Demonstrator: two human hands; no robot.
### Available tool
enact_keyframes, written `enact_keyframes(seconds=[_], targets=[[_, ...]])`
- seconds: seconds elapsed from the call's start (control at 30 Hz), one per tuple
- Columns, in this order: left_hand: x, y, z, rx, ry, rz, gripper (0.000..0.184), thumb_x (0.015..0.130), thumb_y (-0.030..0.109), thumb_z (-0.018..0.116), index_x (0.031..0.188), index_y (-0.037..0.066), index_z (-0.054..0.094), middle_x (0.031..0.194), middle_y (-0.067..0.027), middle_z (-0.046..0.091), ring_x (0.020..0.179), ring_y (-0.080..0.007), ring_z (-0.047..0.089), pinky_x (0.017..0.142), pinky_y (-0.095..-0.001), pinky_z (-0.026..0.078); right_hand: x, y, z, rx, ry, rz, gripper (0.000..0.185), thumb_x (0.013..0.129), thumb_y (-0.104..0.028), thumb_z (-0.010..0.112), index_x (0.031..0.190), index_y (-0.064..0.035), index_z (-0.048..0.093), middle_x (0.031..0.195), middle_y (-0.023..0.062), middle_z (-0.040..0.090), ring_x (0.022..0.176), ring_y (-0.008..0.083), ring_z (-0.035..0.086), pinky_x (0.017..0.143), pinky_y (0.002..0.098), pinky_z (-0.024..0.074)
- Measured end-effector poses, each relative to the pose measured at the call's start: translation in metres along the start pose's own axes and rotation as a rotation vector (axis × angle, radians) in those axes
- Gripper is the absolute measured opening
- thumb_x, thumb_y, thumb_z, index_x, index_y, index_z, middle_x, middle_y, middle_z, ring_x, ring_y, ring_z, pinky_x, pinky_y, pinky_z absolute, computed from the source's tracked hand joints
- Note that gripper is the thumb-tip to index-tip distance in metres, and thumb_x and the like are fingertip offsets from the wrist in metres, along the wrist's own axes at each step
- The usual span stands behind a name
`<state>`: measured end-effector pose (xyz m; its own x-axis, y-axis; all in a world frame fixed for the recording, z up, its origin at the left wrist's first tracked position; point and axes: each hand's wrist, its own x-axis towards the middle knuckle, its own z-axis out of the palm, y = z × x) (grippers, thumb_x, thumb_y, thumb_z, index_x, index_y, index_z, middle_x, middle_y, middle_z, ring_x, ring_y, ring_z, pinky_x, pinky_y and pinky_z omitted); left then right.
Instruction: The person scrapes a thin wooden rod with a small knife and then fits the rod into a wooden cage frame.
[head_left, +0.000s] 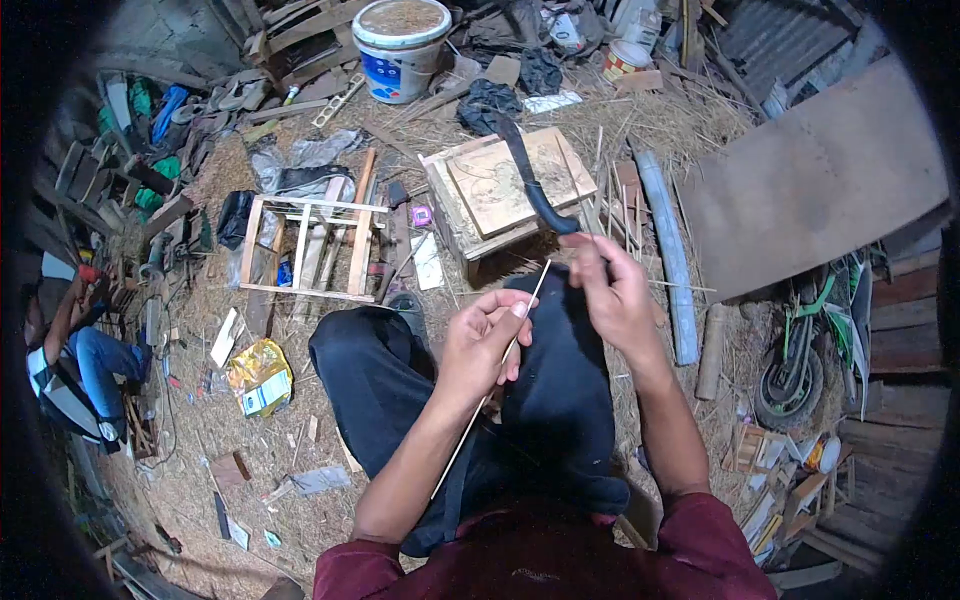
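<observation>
My left hand is closed around a thin bamboo stick. The stick slants from above the fingertips down across my lap. My right hand is raised over my right knee with its fingers curled together; whatever may be in them I cannot make out. Its fingertips are at the handle end of a dark curved machete; whether they touch it is unclear. The machete lies across a wooden box with a board on top, in front of my knees.
Left of the box stands a small wooden frame, near a pink tape measure. A white bucket is behind. A large brown panel leans above a motorbike wheel at right. Another person sits at far left.
</observation>
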<state>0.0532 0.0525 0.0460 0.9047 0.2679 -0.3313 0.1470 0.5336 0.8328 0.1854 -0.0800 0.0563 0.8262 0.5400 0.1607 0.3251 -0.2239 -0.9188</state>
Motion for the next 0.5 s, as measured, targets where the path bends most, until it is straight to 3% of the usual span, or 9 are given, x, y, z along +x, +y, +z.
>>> enact_keyframes(seconds=[0.07, 0.1, 0.23, 0.37, 0.5], targets=[[-0.001, -0.013, 0.001, 0.011, 0.009, -0.043, 0.020, 0.101, 0.019, 0.053, 0.107, 0.001, 0.061, 0.069, -0.0017, 0.058, 0.040, -0.0051, 0.044, 0.036, -0.0196, 0.032, -0.017, 0.017, -0.023, -0.120, -0.023, 0.051, 0.044, 0.103, -0.036, 0.044, 0.099, 0.0015, 0.068, 0.069, 0.0108, 0.062, 0.065, 0.0149, 0.059, 0.061, 0.0344, 0.0463], [-0.003, -0.017, 0.003, 0.017, 0.025, -0.077, 0.020, 0.100, 0.019, 0.054, 0.106, 0.001, 0.061, 0.069, -0.0016, 0.058, 0.042, -0.0050, 0.045, 0.037, -0.0196, 0.032, -0.027, 0.026, -0.029, -0.225, -0.030, 0.088, 0.051, 0.104, -0.036, 0.038, 0.083, 0.0009, 0.067, 0.063, 0.0145, 0.059, 0.057, 0.0263, 0.059, 0.058, 0.0402, 0.0442], [-0.014, -0.051, 0.006, 0.025, 0.104, -0.082, 0.019, 0.098, 0.016, 0.058, 0.102, -0.002, 0.060, 0.069, -0.0029, 0.059, 0.040, -0.0051, 0.044, 0.035, -0.0203, 0.032, -0.064, 0.037, -0.023, -0.509, -0.132, 0.050, 0.047, 0.099, -0.026, 0.043, 0.061, -0.0022, 0.057, 0.066, 0.0224, 0.060, 0.062, 0.0428, 0.059, 0.059, 0.0490, 0.0457], [-0.027, -0.058, 0.018, 0.206, 0.295, -0.080, 0.011, 0.096, 0.010, 0.059, 0.092, 0.000, 0.057, 0.068, -0.0038, 0.062, 0.043, -0.0064, 0.047, 0.038, -0.0208, 0.036, -0.082, 0.048, -0.001, -0.560, -0.159, 0.017, 0.038, 0.091, -0.024, 0.047, 0.064, -0.0012, 0.060, 0.066, 0.0225, 0.061, 0.063, 0.0430, 0.060, 0.062, 0.0516, 0.0486], [-0.032, -0.058, 0.013, 0.268, 0.264, -0.047, 0.012, 0.095, 0.010, 0.061, 0.096, -0.001, 0.058, 0.071, -0.0052, 0.064, 0.046, -0.0047, 0.049, 0.040, -0.0203, 0.037, -0.076, 0.046, -0.004, -0.600, -0.254, 0.081, 0.036, 0.089, -0.024, 0.047, 0.065, -0.0018, 0.062, 0.068, 0.0237, 0.062, 0.064, 0.0434, 0.062, 0.062, 0.0520, 0.0494]])
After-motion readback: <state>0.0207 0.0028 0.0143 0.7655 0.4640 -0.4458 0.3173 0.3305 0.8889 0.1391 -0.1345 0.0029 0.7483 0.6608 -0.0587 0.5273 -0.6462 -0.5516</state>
